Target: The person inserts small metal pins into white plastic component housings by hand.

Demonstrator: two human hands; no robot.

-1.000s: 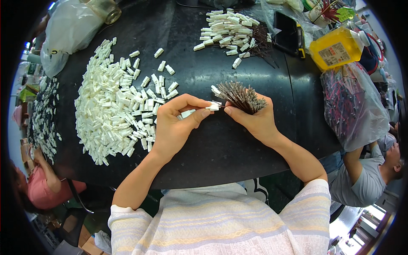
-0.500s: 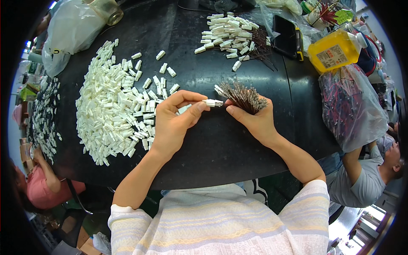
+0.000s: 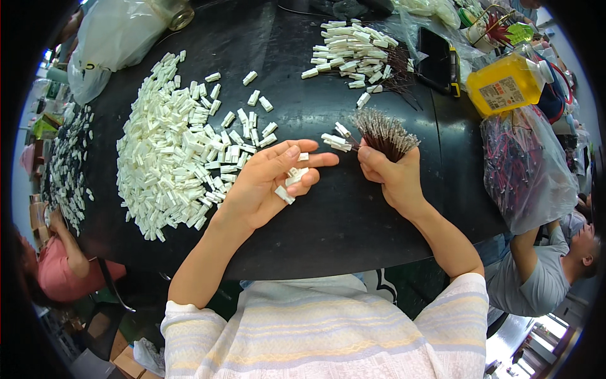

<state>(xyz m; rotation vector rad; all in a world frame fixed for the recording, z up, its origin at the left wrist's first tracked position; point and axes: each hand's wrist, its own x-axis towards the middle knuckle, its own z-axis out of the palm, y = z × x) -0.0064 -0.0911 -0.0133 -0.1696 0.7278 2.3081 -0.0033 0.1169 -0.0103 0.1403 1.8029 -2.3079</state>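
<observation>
Several white plastic connector housings [image 3: 295, 177] lie in the curled fingers of my left hand [image 3: 255, 183], palm turned up and index finger stretched toward the right. My right hand [image 3: 399, 183] is closed round a bundle of thin dark wires [image 3: 386, 138] whose metal-tipped ends fan out above the fist. At the bundle's left side, a few white housings [image 3: 336, 143] stick out on wire ends, just past my left fingertips. A large heap of loose white housings [image 3: 167, 151] spreads over the black table left of my left hand.
At the back lies a pile of wires with white housings [image 3: 356, 50], beside a black phone-like device [image 3: 435, 60]. A yellow liquid jug [image 3: 505, 88] and a clear bag of wires [image 3: 527, 167] stand at right. People sit at both sides; a whitish plastic bag [image 3: 117, 41] is far left.
My left hand has drawn away from the wire bundle and opened its pinch, leaving a white housing on a wire. More housings now show at the bundle's left; my right hand has shifted slightly right.
</observation>
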